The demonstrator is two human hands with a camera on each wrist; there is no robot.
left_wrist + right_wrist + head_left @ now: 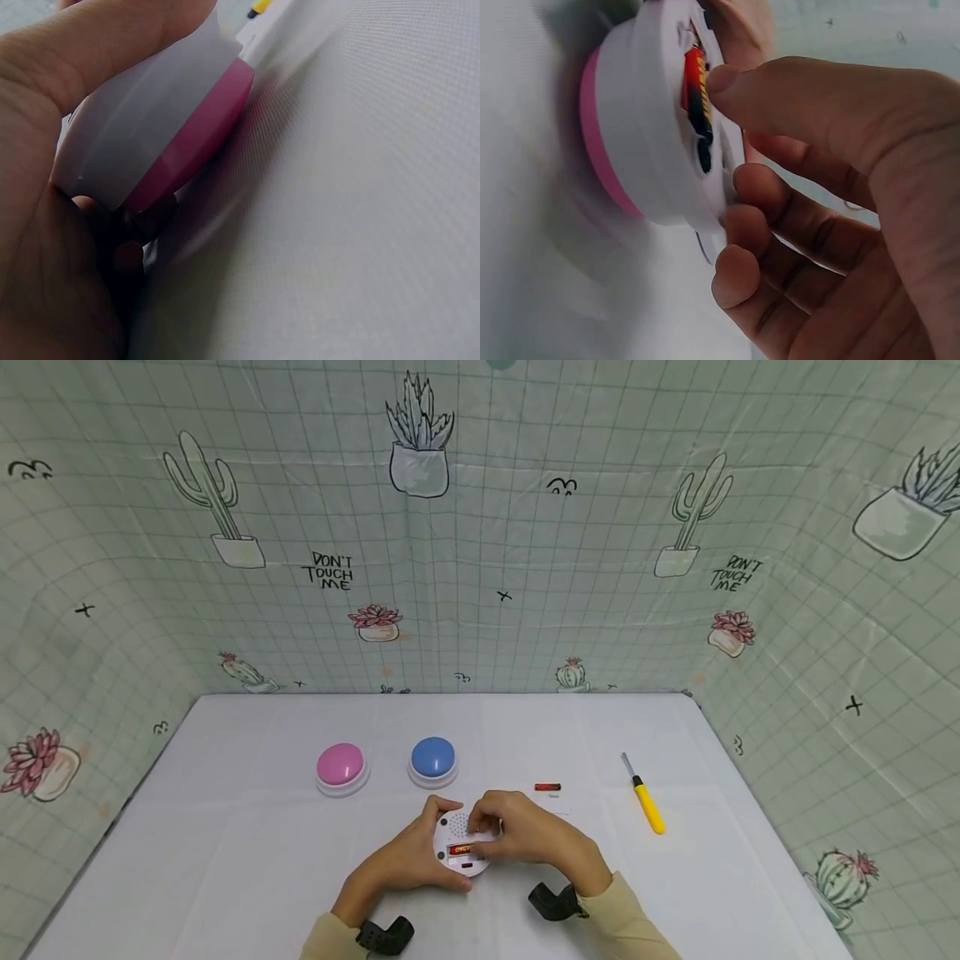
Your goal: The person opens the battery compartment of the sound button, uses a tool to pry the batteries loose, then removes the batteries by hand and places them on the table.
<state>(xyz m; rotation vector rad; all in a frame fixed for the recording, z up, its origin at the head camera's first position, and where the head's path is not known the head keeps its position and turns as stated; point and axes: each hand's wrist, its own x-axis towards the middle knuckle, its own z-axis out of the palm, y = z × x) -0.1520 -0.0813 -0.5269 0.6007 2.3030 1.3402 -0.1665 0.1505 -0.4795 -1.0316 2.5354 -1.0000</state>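
A pink button point(341, 765) sits far left, then the left hand point(415, 853) grips an upturned button point(453, 834) in the near middle, a blue button point(432, 758) beyond, while the right hand point(519, 829) has its thumb on an inset battery point(458, 850) (whether it pinches cannot be told), left of a loose battery point(547, 787) and screwdriver point(647, 803).

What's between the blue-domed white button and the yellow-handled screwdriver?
The head view shows a red cylindrical battery and, beside it, an item too small to identify.
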